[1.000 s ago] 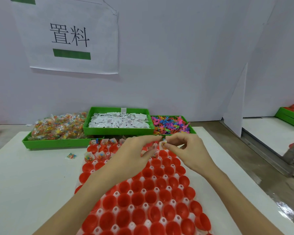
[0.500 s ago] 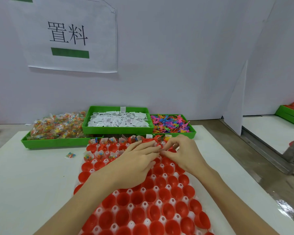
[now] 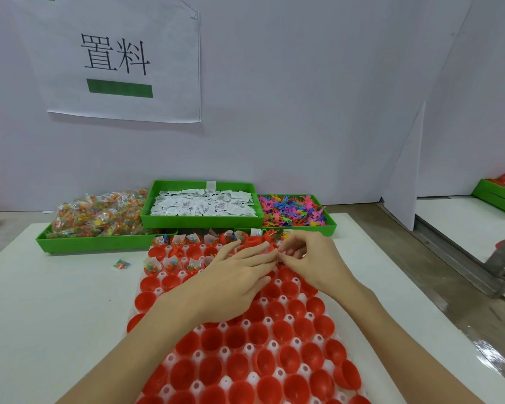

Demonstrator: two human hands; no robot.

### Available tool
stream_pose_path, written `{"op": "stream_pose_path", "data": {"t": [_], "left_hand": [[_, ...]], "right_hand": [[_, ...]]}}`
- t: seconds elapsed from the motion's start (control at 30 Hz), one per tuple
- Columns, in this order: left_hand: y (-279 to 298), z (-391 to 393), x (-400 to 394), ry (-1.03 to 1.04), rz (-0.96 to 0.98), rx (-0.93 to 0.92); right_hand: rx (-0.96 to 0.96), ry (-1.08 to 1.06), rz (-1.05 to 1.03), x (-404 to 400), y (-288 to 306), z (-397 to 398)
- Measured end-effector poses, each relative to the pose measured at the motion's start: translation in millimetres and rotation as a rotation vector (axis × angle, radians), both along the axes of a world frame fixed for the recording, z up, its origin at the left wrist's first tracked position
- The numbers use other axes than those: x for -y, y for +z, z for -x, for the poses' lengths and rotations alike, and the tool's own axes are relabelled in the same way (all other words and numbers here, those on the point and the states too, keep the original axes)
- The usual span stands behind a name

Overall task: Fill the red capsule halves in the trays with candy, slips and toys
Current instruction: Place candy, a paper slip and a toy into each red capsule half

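**Filling barely begun, far rows only**

Red plastic capsule halves [image 3: 245, 339] in white tray [image 3: 270, 345] on white surface [image 3: 56, 301]: far two rows partly filled, most empty. Left hand [image 3: 233, 275] flat, released; right hand [image 3: 309, 260] pinching small unclear item. Green bins behind: candy packets [image 3: 96, 212], paper slips [image 3: 201, 204], coloured toys [image 3: 289, 209]. Wall sign [image 3: 120, 56] reads "置料".

A white table [image 3: 56, 301] carried a white tray of red capsule halves [image 3: 254, 351] beneath both hands. Beyond the hands sat three green trays: candy [image 3: 99, 243], slips [image 3: 201, 221], toys [image 3: 330, 227]. One loose candy packet [image 3: 120, 264] lay left of the hands.
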State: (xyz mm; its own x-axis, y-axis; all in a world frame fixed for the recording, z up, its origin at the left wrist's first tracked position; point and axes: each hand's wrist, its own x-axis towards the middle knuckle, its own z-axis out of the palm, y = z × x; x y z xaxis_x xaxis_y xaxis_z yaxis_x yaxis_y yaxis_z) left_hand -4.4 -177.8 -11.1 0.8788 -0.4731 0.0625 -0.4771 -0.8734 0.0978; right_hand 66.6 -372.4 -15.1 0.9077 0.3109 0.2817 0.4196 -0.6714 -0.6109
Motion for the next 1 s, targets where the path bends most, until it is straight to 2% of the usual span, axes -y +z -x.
{"op": "stream_pose_path", "data": {"t": [0.1, 0.37, 0.6, 0.7, 0.8, 0.93, 1.0], "left_hand": [[10, 0, -4, -0.003, 0.076, 0.034], [67, 5, -46, 0.153, 0.356, 0.185], [75, 1, -108, 0.495, 0.432, 0.293], [61, -4, -145, 0.691, 0.404, 0.339], [46, -7, -178, 0.838, 0.321, 0.303], [31, -6, -195, 0.806, 0.185, 0.121], [26, -6, -196, 0.768, 0.149, 0.111]], "right_hand": [[0.009, -0.004, -0.02, -1, 0, 1], [0.059, 0.091, 0.212, 1, 12, 4], [0.069, 0.118, 0.08, 16, 17, 5], [0.087, 0.092, -0.009, 20, 19, 5], [0.091, 0.066, -0.07, 19, 20, 7], [0.088, 0.083, -0.103, 13, 20, 12], [0.103, 0.097, -0.122, 9, 20, 13]]}}
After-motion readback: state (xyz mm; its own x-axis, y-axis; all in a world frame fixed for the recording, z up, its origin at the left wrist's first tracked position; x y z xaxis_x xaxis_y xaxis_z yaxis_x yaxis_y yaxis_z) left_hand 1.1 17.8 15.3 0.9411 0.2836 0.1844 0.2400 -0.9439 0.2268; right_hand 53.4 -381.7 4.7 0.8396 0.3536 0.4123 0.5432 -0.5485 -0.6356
